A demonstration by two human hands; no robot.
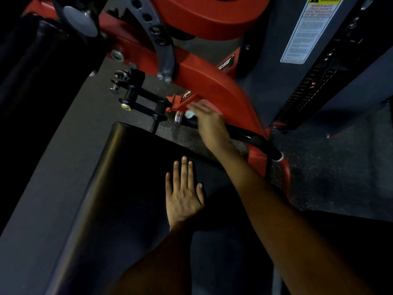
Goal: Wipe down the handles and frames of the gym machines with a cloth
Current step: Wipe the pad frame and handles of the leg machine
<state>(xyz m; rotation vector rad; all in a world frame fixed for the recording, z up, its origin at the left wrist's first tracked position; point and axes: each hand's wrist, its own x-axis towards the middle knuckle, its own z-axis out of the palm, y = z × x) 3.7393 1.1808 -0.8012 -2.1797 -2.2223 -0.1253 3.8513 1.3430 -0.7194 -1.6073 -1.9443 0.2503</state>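
Note:
My right hand [209,122] reaches forward over a black handle bar [248,136] of a red-framed gym machine [214,81]. It holds a small white cloth [189,114] against the bar near its chrome end cap [178,117]; the hand is slightly blurred. My left hand [184,192] lies flat, fingers straight and spread, on the black padded seat [127,177] below.
A black adjustment bracket with pins [136,96] sticks out left of the handle. A curved grey plate with holes [157,37] sits on the red frame. The weight stack tower with a warning label [308,28] stands at the right. Dark speckled floor [329,167] lies around.

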